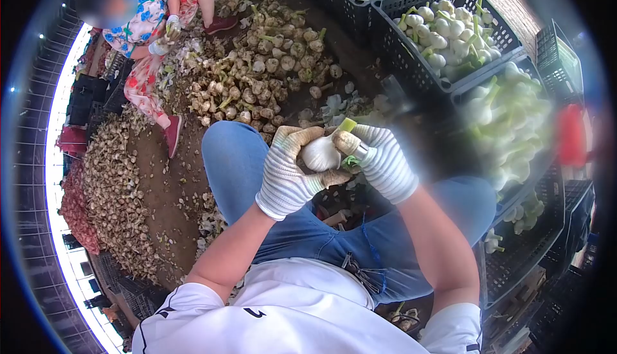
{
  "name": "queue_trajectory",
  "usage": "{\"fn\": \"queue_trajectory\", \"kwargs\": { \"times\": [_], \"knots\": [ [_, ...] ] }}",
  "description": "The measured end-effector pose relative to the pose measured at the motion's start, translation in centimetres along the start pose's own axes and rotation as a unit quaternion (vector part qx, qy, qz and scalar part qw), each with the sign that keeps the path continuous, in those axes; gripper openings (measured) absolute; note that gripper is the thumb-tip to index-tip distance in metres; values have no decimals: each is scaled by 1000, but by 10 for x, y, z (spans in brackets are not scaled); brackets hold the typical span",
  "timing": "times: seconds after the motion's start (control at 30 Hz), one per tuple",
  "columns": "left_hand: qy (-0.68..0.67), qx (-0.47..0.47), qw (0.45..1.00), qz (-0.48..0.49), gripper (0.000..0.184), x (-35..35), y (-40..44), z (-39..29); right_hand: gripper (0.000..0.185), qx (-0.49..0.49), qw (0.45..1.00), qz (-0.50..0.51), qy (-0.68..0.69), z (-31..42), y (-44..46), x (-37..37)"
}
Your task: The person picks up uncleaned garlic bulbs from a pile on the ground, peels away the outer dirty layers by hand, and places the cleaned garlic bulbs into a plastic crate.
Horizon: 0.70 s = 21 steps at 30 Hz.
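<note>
A white garlic bulb (321,155) with a short green stem is held over my lap. My left hand (289,171), in a striped glove with stained fingers, is wrapped round the bulb from the left and below. My right hand (384,161), gloved the same way, has its fingers pressed together at the stem side. A short metallic piece shows under its fingertips; most of that object is hidden in the palm. Loose peel and leafy scraps lie on the ground just beyond my hands.
Unpeeled garlic (270,52) is heaped ahead. Black crates (450,87) of white bulbs stand at the right, one close by my right knee. Another person (144,26) in flowered clothes sits at the upper left, beside a long garlic pile (119,193).
</note>
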<state>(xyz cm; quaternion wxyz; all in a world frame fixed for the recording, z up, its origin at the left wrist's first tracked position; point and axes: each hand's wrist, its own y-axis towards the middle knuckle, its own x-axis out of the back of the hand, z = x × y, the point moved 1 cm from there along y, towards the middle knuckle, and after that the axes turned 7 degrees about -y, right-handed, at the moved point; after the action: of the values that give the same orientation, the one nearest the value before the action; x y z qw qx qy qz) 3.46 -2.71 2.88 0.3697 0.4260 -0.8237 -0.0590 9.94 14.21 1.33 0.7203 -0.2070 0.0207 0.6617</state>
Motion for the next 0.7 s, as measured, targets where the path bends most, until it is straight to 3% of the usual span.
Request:
{"fn": "queue_trajectory", "kwargs": {
  "times": [0.17,0.27,0.37,0.47,0.7],
  "knots": [
    [-69,68,995,-15,76,2,-2,1,33,26,999,13,-24,1,-1,3],
    [-142,112,983,-32,75,-1,-5,10,33,-17,999,25,-34,7,-3,4],
    [-108,105,988,-24,75,0,-6,8,34,-17,1000,21,-16,8,-3,4],
    [-6,5,1000,-12,75,3,-1,4,36,2,999,26,-18,9,-3,3],
    [12,10,1000,-8,71,1,1,-4,37,-3,1000,1,-6,2,-1,-3]
  ]
}}
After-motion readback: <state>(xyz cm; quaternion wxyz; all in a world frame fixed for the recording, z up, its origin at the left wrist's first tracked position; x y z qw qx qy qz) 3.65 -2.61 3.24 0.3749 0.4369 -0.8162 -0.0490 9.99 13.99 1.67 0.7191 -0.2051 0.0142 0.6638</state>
